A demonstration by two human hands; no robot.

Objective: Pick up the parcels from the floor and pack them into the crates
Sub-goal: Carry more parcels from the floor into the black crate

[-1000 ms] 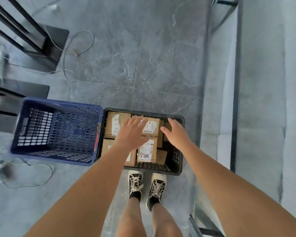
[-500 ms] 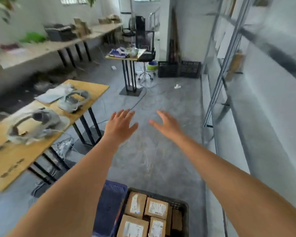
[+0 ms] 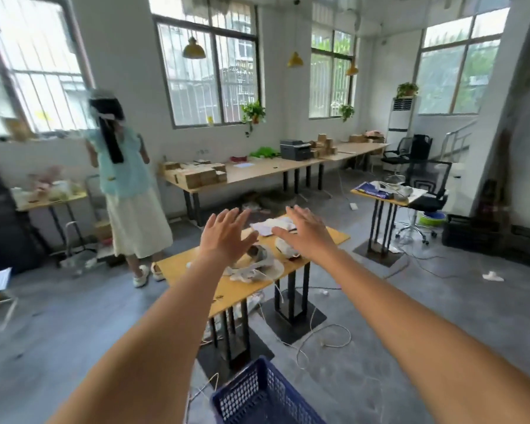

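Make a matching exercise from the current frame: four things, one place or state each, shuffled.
Things:
1. blue crate
2. left hand
3. printer
4. office chair

Places or states:
A. on the long table by the windows
B. open, holding nothing
C. bottom edge, on the floor
D. right, behind the small table

Pairs: 1-C, 2-B, 3-A, 4-D

Only one crate is visible: a blue crate [image 3: 257, 396] of perforated plastic, cut off by the bottom edge. It stands on the floor, well below the fingertips of both hands; its inside seems empty.
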